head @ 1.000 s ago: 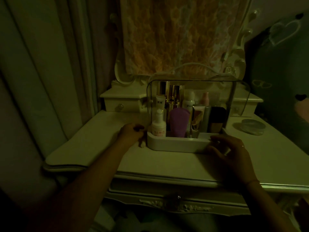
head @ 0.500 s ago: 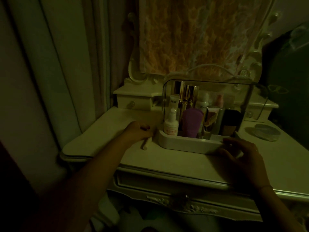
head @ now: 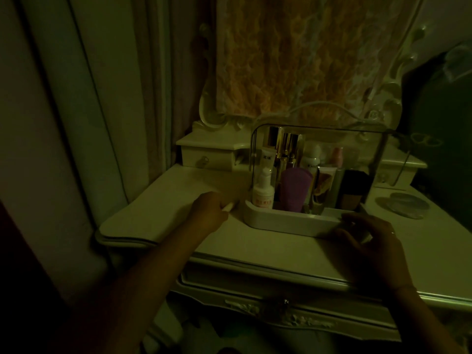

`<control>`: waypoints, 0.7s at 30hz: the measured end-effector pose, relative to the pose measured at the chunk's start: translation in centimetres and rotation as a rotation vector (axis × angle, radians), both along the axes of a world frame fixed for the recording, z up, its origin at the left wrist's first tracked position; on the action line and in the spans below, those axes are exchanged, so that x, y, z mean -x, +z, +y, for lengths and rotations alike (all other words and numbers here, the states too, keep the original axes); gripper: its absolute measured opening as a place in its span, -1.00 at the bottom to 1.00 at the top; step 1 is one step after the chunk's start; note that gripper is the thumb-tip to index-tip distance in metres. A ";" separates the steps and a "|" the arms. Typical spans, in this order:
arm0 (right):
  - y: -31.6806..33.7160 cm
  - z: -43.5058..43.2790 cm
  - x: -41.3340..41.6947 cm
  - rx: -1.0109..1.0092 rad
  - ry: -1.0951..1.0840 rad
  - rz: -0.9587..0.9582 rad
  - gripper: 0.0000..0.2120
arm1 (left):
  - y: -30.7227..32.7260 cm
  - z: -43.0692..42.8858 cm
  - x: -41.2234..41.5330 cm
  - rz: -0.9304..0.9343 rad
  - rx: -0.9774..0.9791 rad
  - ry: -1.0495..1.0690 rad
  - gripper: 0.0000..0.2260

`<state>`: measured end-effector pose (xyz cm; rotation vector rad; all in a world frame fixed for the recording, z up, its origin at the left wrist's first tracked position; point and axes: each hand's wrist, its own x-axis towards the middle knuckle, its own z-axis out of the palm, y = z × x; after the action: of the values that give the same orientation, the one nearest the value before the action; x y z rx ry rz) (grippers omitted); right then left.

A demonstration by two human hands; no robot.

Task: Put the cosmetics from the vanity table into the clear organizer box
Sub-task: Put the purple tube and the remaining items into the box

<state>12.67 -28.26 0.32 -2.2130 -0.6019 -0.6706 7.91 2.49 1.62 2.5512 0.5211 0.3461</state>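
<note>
Box almost full, I am bringing one more small piece to it.

The clear organizer box [head: 288, 222] is standing in the middle of the table [head: 166, 215] and is already holding most cosmetics, among them a white pump bottle [head: 263, 196] and a purple tube [head: 296, 190]. My left grip [head: 209, 210] is curling around a pale stick [head: 228, 207] just beside the left end of the box. My right grip [head: 367, 238] is waiting with loose, spread fingers at the front right corner and, as far as I see, is carrying nothing. A round compact [head: 401, 205] is lying outside, to the right, so I judge two pieces are remaining. Compared with half a second ago, the stick is no longer hanging down to the table under my fingers; it is sitting higher and more level. The right grip is staying at its corner.
</note>
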 end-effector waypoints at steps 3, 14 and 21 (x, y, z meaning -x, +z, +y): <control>-0.1 -0.1 0.0 -0.012 0.001 0.008 -0.70 | -0.3 -0.1 1.0 -0.107 0.103 0.006 -0.89; 0.5 0.3 0.8 -0.063 0.006 -0.030 -0.71 | 0.4 -5.0 4.4 -0.408 0.827 -0.221 -0.82; 2.0 3.9 3.5 -0.259 0.330 0.247 -0.77 | 0.6 -9.8 3.1 -0.398 0.910 -0.451 -0.77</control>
<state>9.21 -24.36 2.37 -1.8614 -0.6896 -0.2809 4.85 -7.34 2.22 1.5889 -0.0688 0.3340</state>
